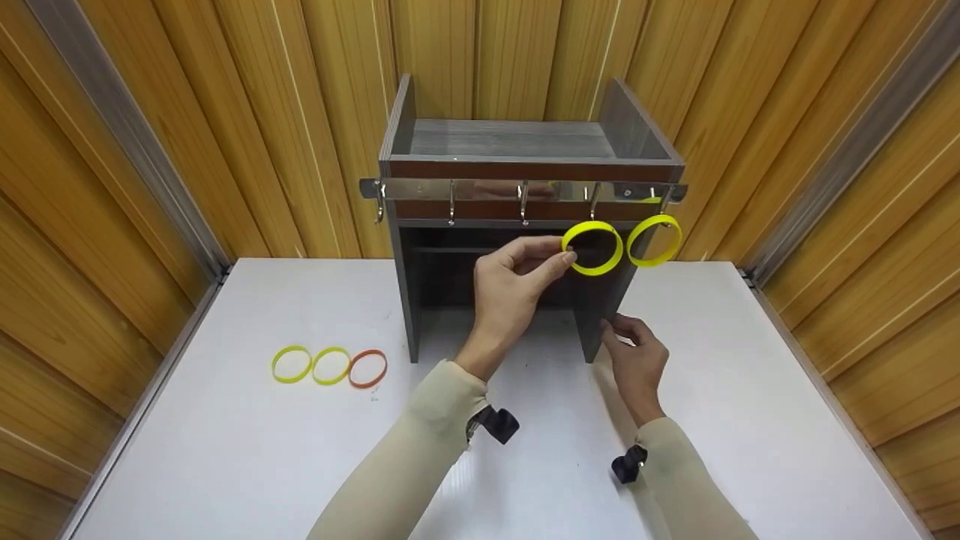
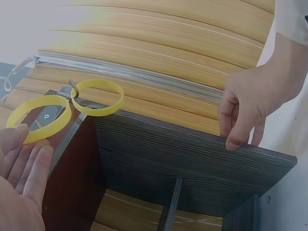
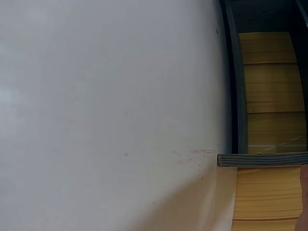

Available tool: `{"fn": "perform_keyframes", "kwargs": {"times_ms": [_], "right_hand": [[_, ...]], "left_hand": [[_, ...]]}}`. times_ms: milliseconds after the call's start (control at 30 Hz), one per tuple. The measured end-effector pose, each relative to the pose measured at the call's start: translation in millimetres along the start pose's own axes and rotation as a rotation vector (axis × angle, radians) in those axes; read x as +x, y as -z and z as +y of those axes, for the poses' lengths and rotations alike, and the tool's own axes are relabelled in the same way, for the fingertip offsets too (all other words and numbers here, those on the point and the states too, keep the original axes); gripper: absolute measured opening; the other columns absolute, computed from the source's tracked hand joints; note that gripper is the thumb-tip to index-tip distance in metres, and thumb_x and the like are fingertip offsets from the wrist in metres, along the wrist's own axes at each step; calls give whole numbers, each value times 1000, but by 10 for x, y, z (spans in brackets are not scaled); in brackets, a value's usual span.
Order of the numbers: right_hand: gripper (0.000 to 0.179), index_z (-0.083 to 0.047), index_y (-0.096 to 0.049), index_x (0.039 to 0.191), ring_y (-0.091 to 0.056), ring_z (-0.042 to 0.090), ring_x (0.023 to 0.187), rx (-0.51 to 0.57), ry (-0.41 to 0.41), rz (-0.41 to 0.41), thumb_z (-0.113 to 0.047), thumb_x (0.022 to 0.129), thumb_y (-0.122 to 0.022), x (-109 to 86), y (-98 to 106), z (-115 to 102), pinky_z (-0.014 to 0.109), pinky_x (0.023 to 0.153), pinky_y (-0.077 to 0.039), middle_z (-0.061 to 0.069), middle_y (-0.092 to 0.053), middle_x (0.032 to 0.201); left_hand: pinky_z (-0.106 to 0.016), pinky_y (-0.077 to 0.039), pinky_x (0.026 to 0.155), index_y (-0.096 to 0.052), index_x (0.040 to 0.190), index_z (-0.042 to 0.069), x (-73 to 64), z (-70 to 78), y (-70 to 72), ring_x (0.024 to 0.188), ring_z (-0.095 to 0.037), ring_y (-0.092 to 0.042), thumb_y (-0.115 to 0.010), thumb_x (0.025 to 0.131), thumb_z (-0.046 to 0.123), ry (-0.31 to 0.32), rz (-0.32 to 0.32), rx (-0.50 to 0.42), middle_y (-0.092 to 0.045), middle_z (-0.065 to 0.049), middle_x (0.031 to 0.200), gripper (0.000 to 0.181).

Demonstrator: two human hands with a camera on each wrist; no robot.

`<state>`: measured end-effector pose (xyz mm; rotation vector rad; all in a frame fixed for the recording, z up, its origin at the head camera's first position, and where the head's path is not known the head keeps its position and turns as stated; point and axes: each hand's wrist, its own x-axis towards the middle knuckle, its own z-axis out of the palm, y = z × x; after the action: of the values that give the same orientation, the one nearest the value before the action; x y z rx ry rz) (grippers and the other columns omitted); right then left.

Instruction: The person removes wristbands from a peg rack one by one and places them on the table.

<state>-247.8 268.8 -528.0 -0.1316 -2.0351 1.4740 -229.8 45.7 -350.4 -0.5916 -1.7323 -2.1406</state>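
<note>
My left hand (image 1: 510, 292) pinches a yellow rubber wristband (image 1: 619, 259) between thumb and fingers, just below the fourth hook (image 1: 595, 202) of a metal hook rail (image 1: 487, 190). In the left wrist view that wristband (image 2: 41, 99) is near the rail's end, in the left hand's fingers (image 2: 36, 173). Another yellow wristband (image 1: 679, 241) hangs from the rightmost hook. The rail crosses the front of a grey wooden shelf unit (image 1: 510, 139). Lower down, my right hand (image 1: 637, 360) grips the front edge of the unit's right side panel (image 2: 192, 159); the right wrist view barely shows this hand.
Two yellow wristbands (image 1: 291, 364) and an orange one (image 1: 367, 369) lie in a row on the white table (image 1: 225, 450), left of the unit. Wood-look panelled walls (image 1: 337, 90) close in the back and both sides. Other hooks (image 1: 452, 204) on the rail hold nothing.
</note>
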Motion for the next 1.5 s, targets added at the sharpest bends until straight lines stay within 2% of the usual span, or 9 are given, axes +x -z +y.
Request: {"fn": "perform_keyframes", "kwargs": {"times_ms": [167, 400, 567, 767, 1033, 1267, 1500], "right_hand": [[12, 3, -78, 106, -70, 6, 91, -8, 10, 10, -1, 94, -79, -24, -7, -69, 10, 70, -56, 15, -77, 104], [13, 9, -75, 107, -70, 10, 92, -2, 11, -5, 4, 95, -76, -112, 21, -407, 10, 74, -57, 21, -75, 104], [13, 10, -74, 107, -70, 11, 94, 28, 5, -17, 5, 95, -75, -124, 27, -443, 13, 77, -59, 21, -74, 106], [14, 11, -74, 108, -69, 10, 93, 65, 0, -22, 6, 95, -74, -116, 26, -409, 15, 79, -60, 22, -73, 106], [14, 13, -73, 107, -70, 10, 92, 78, -19, -17, 6, 95, -74, -97, 19, -375, 15, 78, -60, 25, -73, 105], [13, 5, -76, 106, -70, 6, 91, 53, -34, 7, 1, 94, -79, -17, -17, -58, 14, 75, -60, 18, -75, 105], [10, 0, -78, 103, -72, 10, 90, 46, 0, 6, -1, 94, -80, 7, -9, 24, 15, 71, -60, 12, -76, 100]], "left_hand": [[-37, -66, 83, -80, 109, -1, -61, 15, 60, 89, -20, -77, -87, 89, 4, 3, -4, -10, -79, -5, 101, 22], [-31, -66, 78, -79, 110, -3, -162, -1, 139, 89, -21, -77, -87, 90, 6, 17, -4, -13, -79, -5, 101, 23], [-29, -65, 75, -79, 109, -4, -254, -70, 218, 89, -24, -77, -86, 90, 5, 40, 9, -23, -80, -7, 100, 23], [-36, -67, 81, -78, 110, -5, -357, -190, 345, 89, -25, -78, -86, 90, 3, 85, 37, -23, -80, -9, 100, 23], [-38, -66, 84, -77, 110, -7, -464, -333, 519, 91, -25, -78, -86, 90, 2, 113, 78, -5, -79, -11, 103, 24], [-35, -66, 83, -77, 111, -5, -596, -473, 710, 91, -24, -78, -87, 90, 6, 187, 142, 18, -79, -11, 104, 26], [-40, -66, 83, -77, 109, -8, -701, -625, 909, 89, -28, -78, -86, 89, 2, 229, 211, 17, -78, -15, 102, 24]]}}
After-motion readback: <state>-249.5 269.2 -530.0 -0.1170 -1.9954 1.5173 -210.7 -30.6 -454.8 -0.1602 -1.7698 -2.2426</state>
